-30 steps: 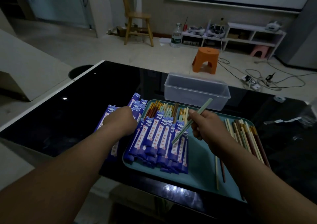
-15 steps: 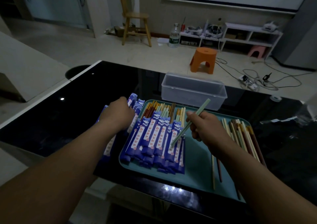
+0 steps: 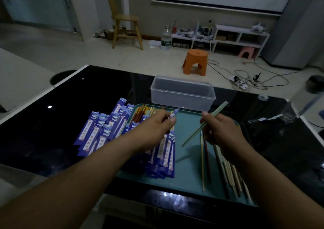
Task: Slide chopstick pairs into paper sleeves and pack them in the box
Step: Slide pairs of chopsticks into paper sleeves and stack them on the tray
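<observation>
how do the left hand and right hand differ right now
The left hand pinches a blue paper sleeve by one end; the right hand grips pale green chopsticks near their middle. The left hand is above the sleeve stack on the left of the teal tray; the right hand is above the loose chopsticks on its right. Both are curled round something and hover over that tray.

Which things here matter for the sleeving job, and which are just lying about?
Job: pale green chopsticks in right hand; blue paper sleeve pinched by left hand; clear plastic box; teal tray.
Lying about: orange plastic stool; wooden chair; clear water bottle.
</observation>
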Demonstrator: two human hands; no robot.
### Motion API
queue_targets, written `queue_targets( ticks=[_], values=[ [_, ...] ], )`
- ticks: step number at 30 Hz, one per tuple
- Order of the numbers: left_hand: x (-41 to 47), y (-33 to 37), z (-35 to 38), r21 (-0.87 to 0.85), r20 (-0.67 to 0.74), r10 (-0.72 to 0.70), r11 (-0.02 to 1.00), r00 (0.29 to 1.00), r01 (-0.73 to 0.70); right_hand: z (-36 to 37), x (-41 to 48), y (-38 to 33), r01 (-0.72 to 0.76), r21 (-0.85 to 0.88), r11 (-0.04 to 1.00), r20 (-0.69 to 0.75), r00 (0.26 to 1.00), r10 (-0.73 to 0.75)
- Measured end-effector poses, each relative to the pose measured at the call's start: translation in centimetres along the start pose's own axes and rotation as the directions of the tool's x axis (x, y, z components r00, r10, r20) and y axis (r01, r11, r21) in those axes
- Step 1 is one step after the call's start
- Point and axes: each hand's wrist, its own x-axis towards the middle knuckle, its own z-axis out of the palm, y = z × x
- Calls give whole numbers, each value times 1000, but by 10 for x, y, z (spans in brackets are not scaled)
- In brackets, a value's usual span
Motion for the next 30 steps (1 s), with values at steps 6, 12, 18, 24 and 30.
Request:
queue_targets(
  ticks=[6,12,18,24,30],
  values=[
    [-4,-4,6,292,-16,199,938,980,-186,-21,-3,-19,19,210,978,-13,1000,-16],
    [-8,-2,9,341,11,256,908,967,-245,-18,-1,-26,12,293,956,-12,1000,-9],
    [-10,0,8,287,25,271,920,962,-267,-15,-1,-20,-4,297,955,-21,1000,11],
    [-10,2,11,219,65,182,957,981,-192,4,-9,-7,54,138,989,53,997,-62],
    [-13,7,17,-169,201,10,985,980,25,14,-10,-1,26,-25,999,176,984,-21]
  ],
)
